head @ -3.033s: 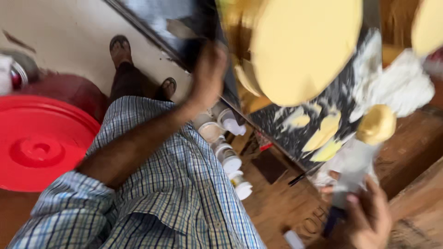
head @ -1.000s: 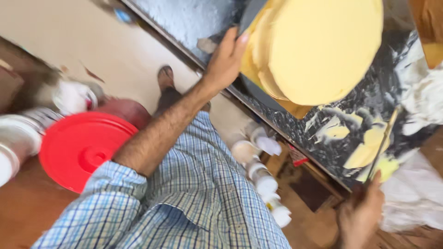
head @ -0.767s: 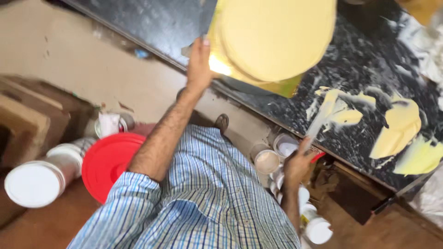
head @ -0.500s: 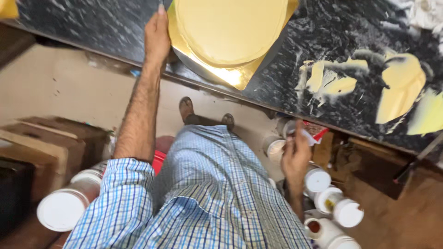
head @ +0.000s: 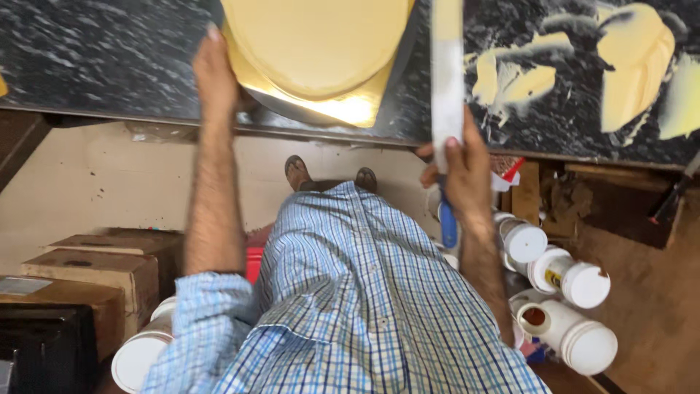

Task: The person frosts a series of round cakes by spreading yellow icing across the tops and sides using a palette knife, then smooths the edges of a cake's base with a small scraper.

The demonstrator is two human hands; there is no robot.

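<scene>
While the fingers of the right hand (head: 461, 162) curl shut around a long flat blade (head: 446, 69), the thumb presses on its pale face and a blue handle (head: 448, 222) pokes out below the palm. That blade runs upward from the fist across the dark speckled worktop (head: 95, 55), just to the right of a stack of round yellow discs (head: 317, 44). On the other side, the left hand (head: 216, 76) lies stretched out with fingers straight and together, pressed flat against the left edge of the disc stack; it grips nothing that can be seen, only touches. The stack sits at the near edge of the worktop, its lowest layer slightly wider and glossier than the ones above.

Further right on the worktop lie several smears and patches of yellow paste (head: 634, 58). Both forearms are bare, coming out of rolled sleeves of a blue checked shirt (head: 357, 306). Below the worktop, two sandalled feet (head: 332, 175) stand on a pale floor. White plastic jars (head: 576, 292) with white lids cluster near the right forearm, one of them open with a brownish inside. At the left stand brown cardboard boxes (head: 102, 263), and another white lidded tub (head: 138, 357) sits beside the left elbow.
</scene>
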